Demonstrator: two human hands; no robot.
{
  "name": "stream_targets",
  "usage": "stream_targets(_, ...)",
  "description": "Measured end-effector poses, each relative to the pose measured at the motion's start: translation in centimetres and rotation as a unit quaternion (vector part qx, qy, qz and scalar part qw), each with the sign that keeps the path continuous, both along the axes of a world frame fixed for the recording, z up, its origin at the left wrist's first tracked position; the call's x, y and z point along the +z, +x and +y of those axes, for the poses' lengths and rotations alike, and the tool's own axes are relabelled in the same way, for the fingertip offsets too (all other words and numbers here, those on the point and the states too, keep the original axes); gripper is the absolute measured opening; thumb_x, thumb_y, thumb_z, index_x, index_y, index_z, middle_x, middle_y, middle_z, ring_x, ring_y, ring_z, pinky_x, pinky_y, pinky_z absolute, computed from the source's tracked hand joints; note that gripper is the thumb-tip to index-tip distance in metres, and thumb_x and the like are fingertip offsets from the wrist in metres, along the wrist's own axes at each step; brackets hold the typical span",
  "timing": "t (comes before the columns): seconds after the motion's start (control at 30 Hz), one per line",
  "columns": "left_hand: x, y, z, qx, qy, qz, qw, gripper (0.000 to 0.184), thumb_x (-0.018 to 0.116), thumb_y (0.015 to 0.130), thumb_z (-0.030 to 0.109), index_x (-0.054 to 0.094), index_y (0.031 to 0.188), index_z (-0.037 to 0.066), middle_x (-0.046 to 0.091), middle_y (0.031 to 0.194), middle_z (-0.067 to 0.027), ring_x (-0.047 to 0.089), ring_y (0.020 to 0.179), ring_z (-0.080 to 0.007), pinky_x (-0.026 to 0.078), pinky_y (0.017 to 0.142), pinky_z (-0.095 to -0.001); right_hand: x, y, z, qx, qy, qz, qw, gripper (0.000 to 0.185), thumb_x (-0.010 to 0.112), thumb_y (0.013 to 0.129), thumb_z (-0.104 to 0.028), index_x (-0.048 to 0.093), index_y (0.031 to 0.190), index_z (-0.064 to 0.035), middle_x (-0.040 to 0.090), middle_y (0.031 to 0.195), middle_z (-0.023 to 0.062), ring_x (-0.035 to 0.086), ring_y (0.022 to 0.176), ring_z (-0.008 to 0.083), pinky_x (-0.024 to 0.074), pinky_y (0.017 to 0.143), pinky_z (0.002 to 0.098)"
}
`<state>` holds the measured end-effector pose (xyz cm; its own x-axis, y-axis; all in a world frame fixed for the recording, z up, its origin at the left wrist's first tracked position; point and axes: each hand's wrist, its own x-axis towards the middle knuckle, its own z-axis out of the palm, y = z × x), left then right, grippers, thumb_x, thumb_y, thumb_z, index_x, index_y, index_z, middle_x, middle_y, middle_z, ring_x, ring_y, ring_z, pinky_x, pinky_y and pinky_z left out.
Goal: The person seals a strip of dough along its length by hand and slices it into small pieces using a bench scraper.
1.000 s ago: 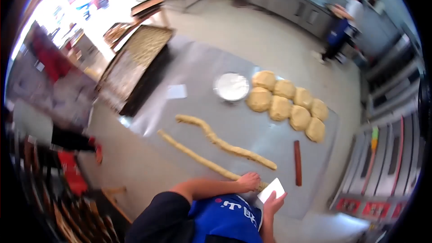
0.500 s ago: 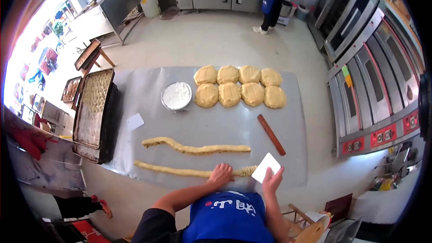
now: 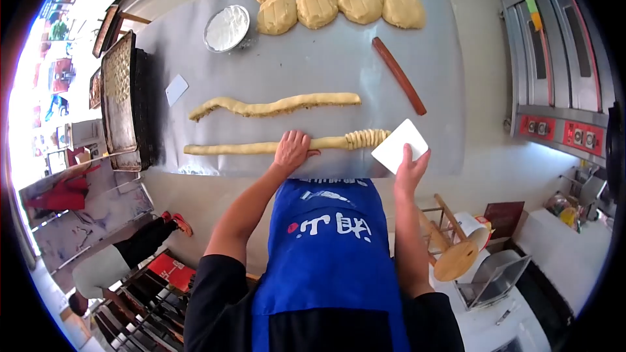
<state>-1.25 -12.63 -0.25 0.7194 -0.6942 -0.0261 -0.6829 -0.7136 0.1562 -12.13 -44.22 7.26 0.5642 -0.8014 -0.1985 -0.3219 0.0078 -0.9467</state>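
My left hand (image 3: 293, 149) rests on the nearer dough rope (image 3: 241, 149), its fingers together over the rope. The right end of this rope is cut into several thin slices (image 3: 367, 139) that stand side by side. My right hand (image 3: 412, 164) grips a white scraper (image 3: 399, 146), whose left corner is close to the slices. Behind lies a second, wavy dough rope (image 3: 280, 105) with a darker filling along its edge. A reddish-brown rolling pin (image 3: 399, 76) lies slanted beyond the scraper.
Several dough balls (image 3: 360, 4) stand in two rows at the back. A bowl of white powder (image 3: 227, 28), a white card (image 3: 176, 90) and a baking tray (image 3: 119, 124) are at the left. Ovens (image 3: 554, 58) stand right; a person (image 3: 107, 267) bends over racks at lower left.
The view has tilted down and levelled, so the table appears higher. My left hand stays on the near rope and the scraper stays in my right hand. The co-worker at the back has left the view.
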Motion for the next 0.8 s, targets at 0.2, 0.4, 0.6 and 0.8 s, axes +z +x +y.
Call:
stream_targets(0.2,-0.7,0.9,0.1,-0.021,-0.021,0.018,0.999,0.063,0.071,0.082,0.066,0.061,0.104,0.007,0.061,0.1,-0.0086,0.06,0.099,-0.028,0.049,0.09,-0.0413,0.1,-1.8,-2.1,-0.098,0.032,-0.043,0.994,0.049,0.068,0.102,-0.02,0.05,0.141,0.0045,0.064,0.133,0.0197,0.063,0.119,0.0269,0.0498,0.104,0.0411)
stream_targets(0.4,0.1,0.7,5.8,-0.017,-0.016,-0.024,0.999,0.062,0.071,0.083,0.065,0.061,0.103,0.008,0.061,0.1,-0.0094,0.059,0.098,-0.0274,0.047,0.088,-0.0404,1.7,-3.1,0.5,-0.153,0.027,-0.064,0.986,0.054,0.069,0.101,-0.015,0.049,0.147,0.0041,0.063,0.138,0.0179,0.065,0.121,0.027,0.0543,0.101,0.0413)
stream_targets(0.6,-0.9,3.4,7.5,-0.035,-0.03,0.081,0.996,0.061,0.071,0.083,0.064,0.062,0.103,0.007,0.06,0.102,-0.0092,0.058,0.103,-0.0264,0.046,0.089,-0.039,1.3,-0.6,10.6,-0.158,0.046,-0.026,0.986,0.054,0.067,0.101,-0.015,0.05,0.147,0.0063,0.062,0.14,0.0185,0.064,0.125,0.0313,0.0523,0.106,0.0434)
stream_targets(0.8,-1.1,3.0,14.7,-0.036,-0.015,0.055,0.998,0.066,0.075,0.076,0.065,0.063,0.107,0.008,0.063,0.102,-0.008,0.06,0.105,-0.0263,0.047,0.091,-0.0392,3.5,2.0,17.2,-0.132,0.057,-0.027,0.989,0.055,0.068,0.1,-0.019,0.051,0.146,0.0058,0.064,0.137,0.0202,0.067,0.121,0.0312,0.0573,0.1,0.0424)
